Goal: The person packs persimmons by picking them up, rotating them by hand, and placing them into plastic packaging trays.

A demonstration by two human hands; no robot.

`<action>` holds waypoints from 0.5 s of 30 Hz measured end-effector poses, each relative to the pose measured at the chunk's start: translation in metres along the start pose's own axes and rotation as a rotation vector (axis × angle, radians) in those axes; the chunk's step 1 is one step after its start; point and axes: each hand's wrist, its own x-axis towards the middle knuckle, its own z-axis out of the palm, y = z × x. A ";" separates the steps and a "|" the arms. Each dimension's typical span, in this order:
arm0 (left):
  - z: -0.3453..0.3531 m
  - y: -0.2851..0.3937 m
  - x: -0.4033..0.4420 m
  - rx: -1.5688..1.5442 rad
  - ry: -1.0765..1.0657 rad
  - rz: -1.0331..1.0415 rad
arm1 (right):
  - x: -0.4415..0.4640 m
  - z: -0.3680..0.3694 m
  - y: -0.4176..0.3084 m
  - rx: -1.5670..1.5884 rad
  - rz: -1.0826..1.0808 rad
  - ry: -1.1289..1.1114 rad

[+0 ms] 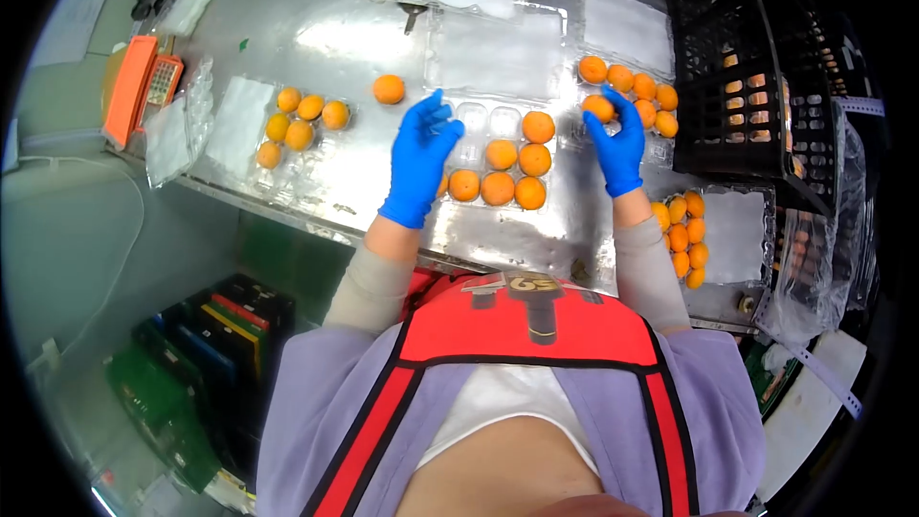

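Observation:
My left hand [418, 158], in a blue glove, is over the left edge of a clear plastic fruit tray [471, 121]. Its fingers are apart and slightly bent, and I see nothing in them. Several oranges [498, 188] sit in the tray's cups, while some cups at its upper left hold none. My right hand [620, 148], gloved the same way, has its thumb and fingers around an orange [598, 108]. This fruit is beside a group of several oranges [643, 86] at the right. A single orange [388, 89] lies on the metal table above my left hand.
At the left, a clear tray holds several oranges [299, 136]; another group [680, 237] is at the lower right. White-lined trays [498, 53] lie at the back. A black crate [747, 86] stands at the right, an orange-coloured holder [131, 91] at the far left.

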 end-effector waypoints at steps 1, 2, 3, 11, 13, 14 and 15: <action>-0.007 0.002 0.002 0.005 0.006 -0.001 | 0.004 0.002 0.012 0.018 0.011 0.031; -0.013 0.003 0.004 0.024 0.043 -0.001 | 0.006 0.005 0.022 0.036 0.022 0.061; -0.017 0.002 0.004 0.041 0.080 0.003 | 0.010 0.008 0.027 0.041 0.022 0.057; -0.009 -0.019 -0.009 0.373 0.023 0.139 | 0.015 0.020 0.036 -0.301 -0.265 0.115; -0.010 -0.023 -0.010 0.425 0.010 0.212 | 0.013 0.015 0.026 -0.372 -0.267 0.101; -0.011 -0.024 -0.012 0.427 0.012 0.210 | 0.012 0.012 0.020 -0.441 -0.268 0.086; -0.010 -0.020 -0.015 0.604 -0.007 0.306 | 0.009 0.009 0.014 -0.438 -0.266 0.083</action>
